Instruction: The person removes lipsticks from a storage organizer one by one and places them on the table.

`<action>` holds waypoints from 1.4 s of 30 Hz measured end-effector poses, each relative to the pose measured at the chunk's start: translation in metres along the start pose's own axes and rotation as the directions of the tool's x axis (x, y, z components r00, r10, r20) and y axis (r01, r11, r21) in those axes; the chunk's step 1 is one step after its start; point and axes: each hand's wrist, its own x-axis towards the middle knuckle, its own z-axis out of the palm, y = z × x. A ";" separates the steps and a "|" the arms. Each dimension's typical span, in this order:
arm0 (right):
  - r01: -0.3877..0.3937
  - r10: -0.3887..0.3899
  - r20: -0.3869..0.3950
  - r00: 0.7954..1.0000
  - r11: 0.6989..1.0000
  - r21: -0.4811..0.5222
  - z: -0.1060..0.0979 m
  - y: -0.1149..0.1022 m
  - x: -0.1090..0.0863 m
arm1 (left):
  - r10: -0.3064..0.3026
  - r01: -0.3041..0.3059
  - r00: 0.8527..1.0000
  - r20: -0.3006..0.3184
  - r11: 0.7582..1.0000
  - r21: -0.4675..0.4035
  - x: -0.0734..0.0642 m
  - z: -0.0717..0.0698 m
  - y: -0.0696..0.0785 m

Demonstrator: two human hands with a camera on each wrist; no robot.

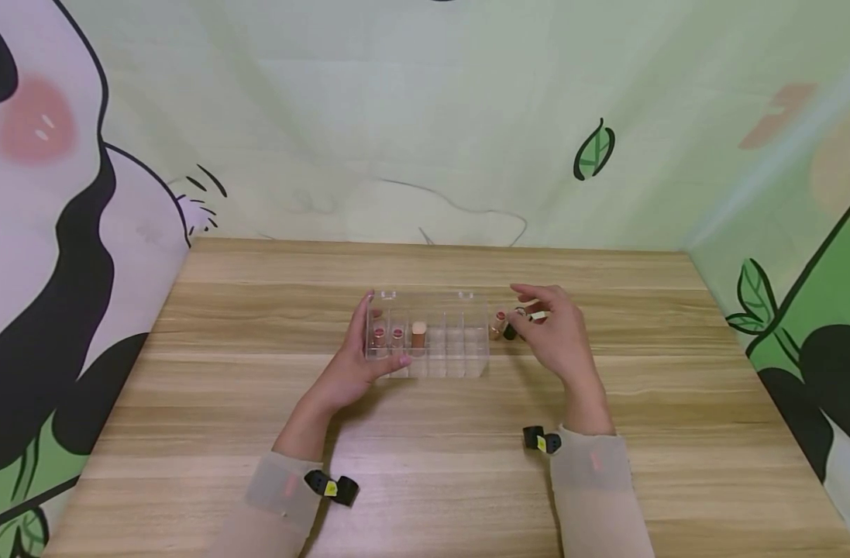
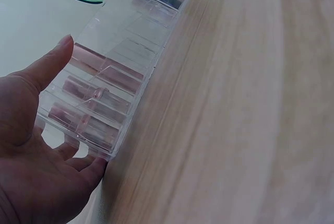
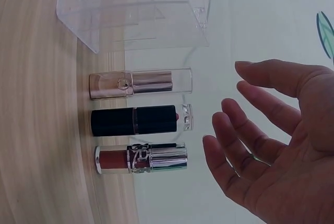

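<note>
My left hand grips the left end of a clear plastic lipstick organizer, thumb across its front, fingers behind. Inside, toward the left, stand two clear-capped pink lipsticks and a brownish-pink tube. To the organizer's right, three tubes stand upright in a row: a clear-capped pink-gold lipstick, a black lipstick with a clear top, and a reddish tube with a silver cap. Just above them hovers my right hand, fingers spread and loosely bent; the right wrist view shows it apart from the tubes.
A wood-grain table lies under everything. Behind it hangs a pale green backdrop printed with a panda and leaves. Each sleeve carries a black wrist camera, one on the left and one on the right.
</note>
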 end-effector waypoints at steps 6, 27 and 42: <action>0.008 -0.008 0.017 1.000 1.000 -0.002 0.001 0.000 0.000 | 0.006 -0.006 1.000 -0.001 1.000 -0.006 -0.001 0.000 0.000; 0.052 -0.052 0.065 0.997 0.999 0.010 0.009 -0.013 -0.003 | 0.010 -0.010 1.000 0.000 1.000 0.009 0.000 0.000 -0.002; 0.094 -0.102 0.118 0.988 0.993 0.070 0.019 -0.019 -0.006 | 0.014 -0.014 1.000 0.001 1.000 -0.008 0.000 0.000 -0.001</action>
